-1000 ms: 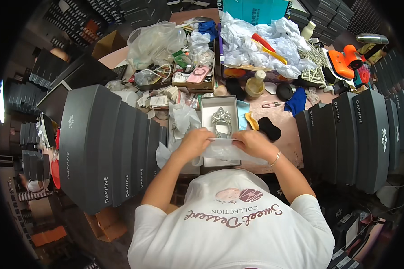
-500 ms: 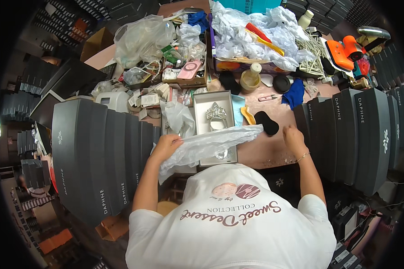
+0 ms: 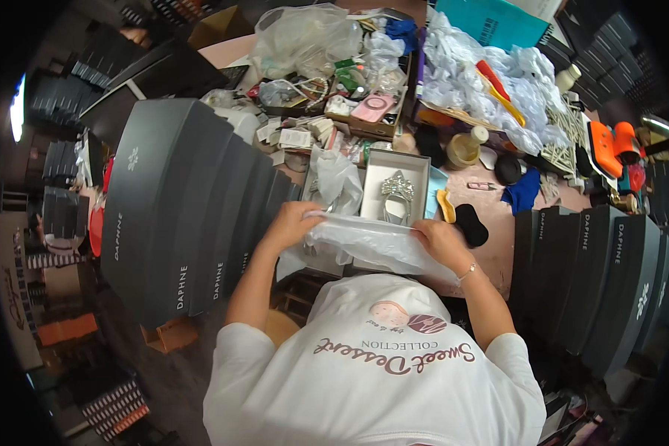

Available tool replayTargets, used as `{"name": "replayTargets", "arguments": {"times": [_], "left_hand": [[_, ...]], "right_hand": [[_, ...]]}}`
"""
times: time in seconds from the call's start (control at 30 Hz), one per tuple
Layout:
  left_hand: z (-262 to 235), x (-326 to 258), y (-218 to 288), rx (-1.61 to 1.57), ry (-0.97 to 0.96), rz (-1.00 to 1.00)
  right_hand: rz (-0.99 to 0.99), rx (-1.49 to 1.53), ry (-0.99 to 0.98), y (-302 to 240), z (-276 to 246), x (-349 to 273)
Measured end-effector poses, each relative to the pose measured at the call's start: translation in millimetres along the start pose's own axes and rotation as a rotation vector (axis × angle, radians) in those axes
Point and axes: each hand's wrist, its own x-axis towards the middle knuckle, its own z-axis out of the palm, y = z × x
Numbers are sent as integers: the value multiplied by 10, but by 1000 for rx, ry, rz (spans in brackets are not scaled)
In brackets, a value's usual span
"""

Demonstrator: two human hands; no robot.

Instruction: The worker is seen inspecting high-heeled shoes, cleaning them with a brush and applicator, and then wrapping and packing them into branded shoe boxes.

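A sheet of white tissue paper (image 3: 375, 241) is stretched between my hands over the near part of an open white-lined shoebox (image 3: 379, 165). My left hand (image 3: 291, 223) is closed on its left end, fingers pinched at the edge. At the other end, my right hand (image 3: 440, 241) is closed on the sheet too. Inside the box, just beyond the sheet, lies a silver sandal (image 3: 398, 195) with a sparkling ornament; its near part is covered. Crumpled white wrapping (image 3: 336, 178) sits left of the box, partly over something silvery.
Dark grey shoeboxes stand in rows at left (image 3: 163, 201) and right (image 3: 602, 275). Beyond are a crate of crumpled white paper (image 3: 461, 82), a bottle of yellowish liquid (image 3: 464, 149) and cluttered trays. A black pad (image 3: 471, 225) and blue cloth (image 3: 524, 192) lie right of the box.
My right hand has moved left from the bare table and taken hold of the tissue paper's right end. The sheet is now pulled taut, lower and nearer me. The view has shifted.
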Motion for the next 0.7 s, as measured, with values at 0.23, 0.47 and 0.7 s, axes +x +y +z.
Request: {"name": "replayTargets", "arguments": {"times": [0.23,0.47,0.7], "left_hand": [[562,-367,-1033,171,357,-77],[866,-89,-1414,-725,120,-866],[704,-464,-1007,-1278,287,-832]], "right_hand": [[216,94,79,279,-136,-285],[320,262,128,93,-30,-71],[228,224,172,28,-338,283]]}}
